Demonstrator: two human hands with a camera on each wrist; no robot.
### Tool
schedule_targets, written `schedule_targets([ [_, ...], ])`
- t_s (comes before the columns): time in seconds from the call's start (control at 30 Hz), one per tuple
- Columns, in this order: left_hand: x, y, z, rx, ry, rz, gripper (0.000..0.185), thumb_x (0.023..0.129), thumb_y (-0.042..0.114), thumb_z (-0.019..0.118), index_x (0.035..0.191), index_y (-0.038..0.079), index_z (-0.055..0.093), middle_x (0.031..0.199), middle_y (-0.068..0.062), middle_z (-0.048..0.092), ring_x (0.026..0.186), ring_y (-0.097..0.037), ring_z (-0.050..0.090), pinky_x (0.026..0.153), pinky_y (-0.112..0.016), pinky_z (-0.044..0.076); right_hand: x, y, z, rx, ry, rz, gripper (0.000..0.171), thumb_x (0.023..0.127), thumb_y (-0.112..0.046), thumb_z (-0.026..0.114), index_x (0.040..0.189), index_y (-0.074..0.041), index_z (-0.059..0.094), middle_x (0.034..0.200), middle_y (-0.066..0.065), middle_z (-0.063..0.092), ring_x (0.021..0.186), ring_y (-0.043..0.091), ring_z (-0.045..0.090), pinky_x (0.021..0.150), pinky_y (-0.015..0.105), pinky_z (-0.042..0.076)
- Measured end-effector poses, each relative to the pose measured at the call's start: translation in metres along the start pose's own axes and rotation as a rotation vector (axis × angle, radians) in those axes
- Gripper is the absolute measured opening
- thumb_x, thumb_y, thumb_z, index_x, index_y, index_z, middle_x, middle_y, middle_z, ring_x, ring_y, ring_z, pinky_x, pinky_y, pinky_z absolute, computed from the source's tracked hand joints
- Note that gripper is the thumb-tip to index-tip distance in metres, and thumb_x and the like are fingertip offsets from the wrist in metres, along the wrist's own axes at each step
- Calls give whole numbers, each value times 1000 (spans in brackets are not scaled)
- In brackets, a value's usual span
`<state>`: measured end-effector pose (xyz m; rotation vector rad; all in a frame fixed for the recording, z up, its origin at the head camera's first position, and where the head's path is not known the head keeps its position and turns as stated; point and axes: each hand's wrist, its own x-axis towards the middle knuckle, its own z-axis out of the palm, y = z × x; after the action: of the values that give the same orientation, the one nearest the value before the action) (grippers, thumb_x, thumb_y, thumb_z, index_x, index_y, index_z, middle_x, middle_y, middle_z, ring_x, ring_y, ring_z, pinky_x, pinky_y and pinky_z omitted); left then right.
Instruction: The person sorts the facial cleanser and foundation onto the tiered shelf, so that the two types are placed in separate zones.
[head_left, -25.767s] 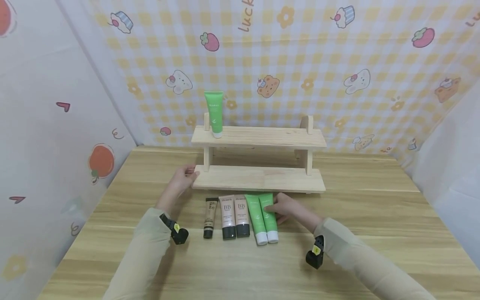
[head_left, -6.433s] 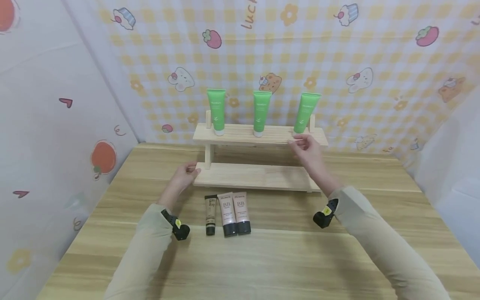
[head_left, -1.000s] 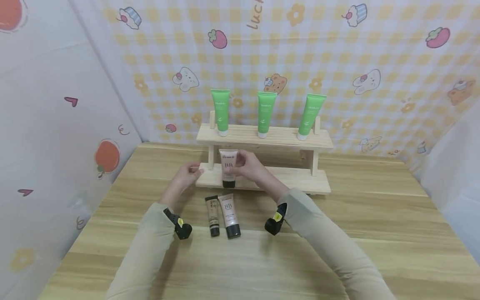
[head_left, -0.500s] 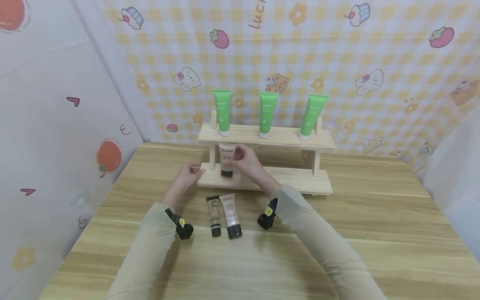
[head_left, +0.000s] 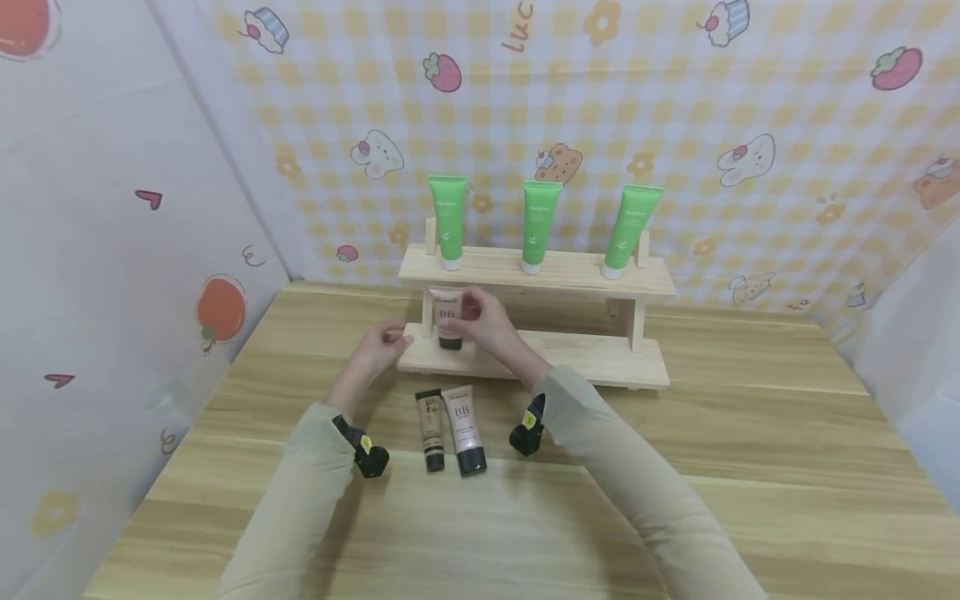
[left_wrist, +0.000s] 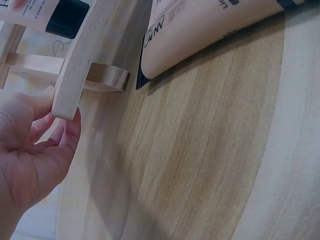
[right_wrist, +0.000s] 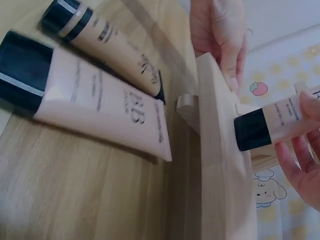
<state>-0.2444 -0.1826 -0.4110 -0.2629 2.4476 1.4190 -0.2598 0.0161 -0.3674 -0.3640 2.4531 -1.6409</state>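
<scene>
Now: right hand (head_left: 486, 321) grips tube (head_left: 447, 310) upright on shelf (head_left: 570, 357).
Left hand (head_left: 381, 350) pinches shelf end, just beside tube.

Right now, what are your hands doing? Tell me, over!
Right hand holds BB tube upright over lower shelf. Left hand grips shelf's left end. Two tubes lie on table. Nothing blocking.
</scene>
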Motion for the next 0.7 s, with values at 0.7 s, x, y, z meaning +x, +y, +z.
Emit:
schedule_targets([
  [0.7,-2,3,-1,-1,-1,-22,52,96,27,45,142,10,29,138,-20,41,120,-34,48,101,-44,41,-2,10,1,2,-47,35,47,75,-14,74,118,-7,54,115,10,61,106,23,59,95,33,47],
])
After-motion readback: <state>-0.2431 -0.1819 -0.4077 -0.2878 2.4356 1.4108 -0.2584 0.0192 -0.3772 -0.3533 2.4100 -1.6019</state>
